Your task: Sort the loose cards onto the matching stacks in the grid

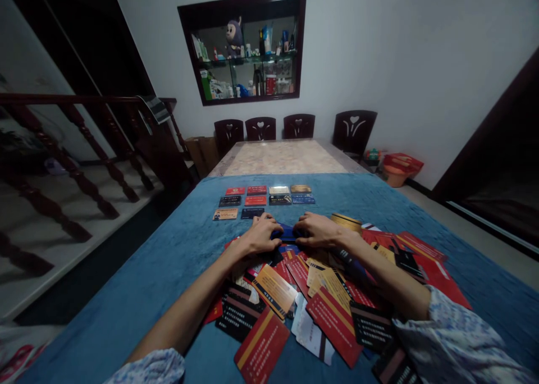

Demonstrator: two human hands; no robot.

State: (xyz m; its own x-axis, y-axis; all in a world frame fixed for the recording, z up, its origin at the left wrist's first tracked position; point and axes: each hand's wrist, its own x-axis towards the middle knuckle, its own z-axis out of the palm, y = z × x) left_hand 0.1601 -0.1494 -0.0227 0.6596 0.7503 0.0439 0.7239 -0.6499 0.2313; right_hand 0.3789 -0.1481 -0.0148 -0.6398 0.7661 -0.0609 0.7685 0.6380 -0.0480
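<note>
Both hands meet at the far edge of a loose pile of cards (320, 300) on a blue cloth (147, 283). My left hand (260, 233) and my right hand (316, 229) each pinch one end of a dark blue card (286, 234), fingers curled round it. Beyond the hands, cards lie in neat rows (263, 200), red, black, gold and blue ones side by side. The pile under my forearms mixes red, black, orange and white cards that overlap at many angles.
A round gold tin (346, 222) stands just right of my right hand. The table's bare marble top (280, 156) runs on past the cloth to several dark chairs (353, 130). A wooden stair rail (84, 148) is on the left, a red basin (400, 168) on the floor at right.
</note>
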